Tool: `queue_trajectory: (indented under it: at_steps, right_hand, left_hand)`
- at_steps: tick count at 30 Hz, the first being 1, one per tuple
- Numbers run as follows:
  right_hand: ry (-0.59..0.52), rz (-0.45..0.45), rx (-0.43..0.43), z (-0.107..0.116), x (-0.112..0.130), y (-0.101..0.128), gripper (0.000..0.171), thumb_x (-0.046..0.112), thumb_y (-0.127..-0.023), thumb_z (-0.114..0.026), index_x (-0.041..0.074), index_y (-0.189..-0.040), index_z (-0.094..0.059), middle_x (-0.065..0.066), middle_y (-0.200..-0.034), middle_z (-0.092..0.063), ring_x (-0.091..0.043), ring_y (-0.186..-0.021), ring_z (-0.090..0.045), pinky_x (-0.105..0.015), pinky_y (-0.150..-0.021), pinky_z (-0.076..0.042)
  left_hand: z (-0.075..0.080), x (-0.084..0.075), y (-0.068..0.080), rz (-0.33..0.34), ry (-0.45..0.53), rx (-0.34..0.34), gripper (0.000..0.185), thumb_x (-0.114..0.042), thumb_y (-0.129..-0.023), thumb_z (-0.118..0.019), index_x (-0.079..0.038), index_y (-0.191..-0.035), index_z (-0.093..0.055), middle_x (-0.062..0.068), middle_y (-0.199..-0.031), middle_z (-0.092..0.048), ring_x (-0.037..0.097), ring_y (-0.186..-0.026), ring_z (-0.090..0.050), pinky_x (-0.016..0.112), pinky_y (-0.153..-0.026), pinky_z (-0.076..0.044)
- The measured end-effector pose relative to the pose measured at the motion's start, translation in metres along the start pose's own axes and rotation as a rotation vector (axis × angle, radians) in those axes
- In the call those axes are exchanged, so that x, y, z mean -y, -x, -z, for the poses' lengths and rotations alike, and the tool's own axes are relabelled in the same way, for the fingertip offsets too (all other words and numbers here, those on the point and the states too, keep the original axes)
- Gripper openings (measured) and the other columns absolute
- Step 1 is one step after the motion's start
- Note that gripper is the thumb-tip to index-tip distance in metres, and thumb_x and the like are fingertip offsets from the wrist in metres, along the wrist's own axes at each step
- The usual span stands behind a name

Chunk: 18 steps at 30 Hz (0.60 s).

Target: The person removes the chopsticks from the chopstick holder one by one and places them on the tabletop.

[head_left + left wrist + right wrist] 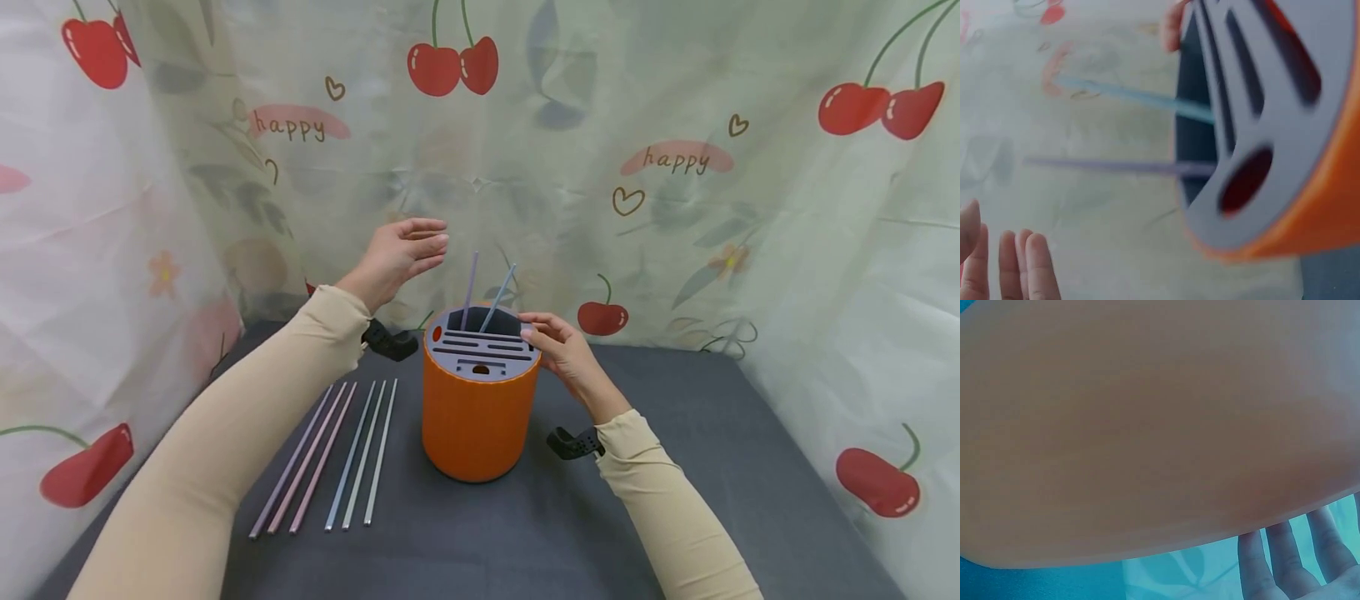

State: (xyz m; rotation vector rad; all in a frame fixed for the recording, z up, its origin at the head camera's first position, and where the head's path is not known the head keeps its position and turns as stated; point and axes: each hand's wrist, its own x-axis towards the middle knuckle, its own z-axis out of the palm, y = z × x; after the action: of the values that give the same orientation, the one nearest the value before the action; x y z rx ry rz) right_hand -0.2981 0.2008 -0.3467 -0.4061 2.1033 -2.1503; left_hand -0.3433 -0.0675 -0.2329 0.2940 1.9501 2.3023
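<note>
An orange cylindrical utensil holder [480, 425] with a grey slotted top stands upright on the table. From its large rear opening lean a purple chopstick [470, 287] and a blue chopstick [498, 296]. My right hand [566, 358] holds the holder's right rim, thumb at the top and fingers round the side; in the right wrist view the orange wall hides part of the fingers [1254, 559]. Up and to the left of the opening, my left hand [405, 254] is raised with fingers extended and nothing in it. The left wrist view shows its fingertips apart from both chopsticks.
Left of the holder, several chopsticks lie side by side on the dark table [660, 500], among them purple [291, 461], pink [308, 457], blue [350, 456] and pale green [365, 455]. A cherry-print curtain [525, 167] surrounds the table at the back and sides.
</note>
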Motion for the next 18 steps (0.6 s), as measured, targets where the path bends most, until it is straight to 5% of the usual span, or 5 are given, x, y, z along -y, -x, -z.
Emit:
queue_trajectory:
  at_steps: [7, 18]
  right_hand:
    - [0.006, -0.004, 0.001, 0.0, 0.001, 0.001, 0.037, 0.019, -0.098, -0.059, 0.009, -0.132, -0.053, 0.002, -0.116, -0.058, -0.014, -0.103, -0.059, -0.03, -0.086, -0.054]
    - [0.009, -0.01, -0.004, -0.001, 0.002, 0.002, 0.038, 0.02, -0.097, -0.059, 0.009, -0.133, -0.053, 0.001, -0.115, -0.058, -0.014, -0.102, -0.059, -0.03, -0.086, -0.054]
  left_hand:
    - [-0.021, 0.01, -0.004, 0.109, -0.092, 0.063, 0.037, -0.006, -0.096, -0.059, 0.0, -0.132, -0.054, 0.015, -0.135, -0.053, 0.029, -0.124, -0.054, 0.037, -0.103, -0.049]
    - [-0.027, 0.019, -0.007, 0.206, -0.208, 0.094, 0.038, -0.002, -0.095, -0.059, 0.002, -0.132, -0.054, 0.016, -0.125, -0.058, 0.029, -0.117, -0.057, 0.041, -0.101, -0.05]
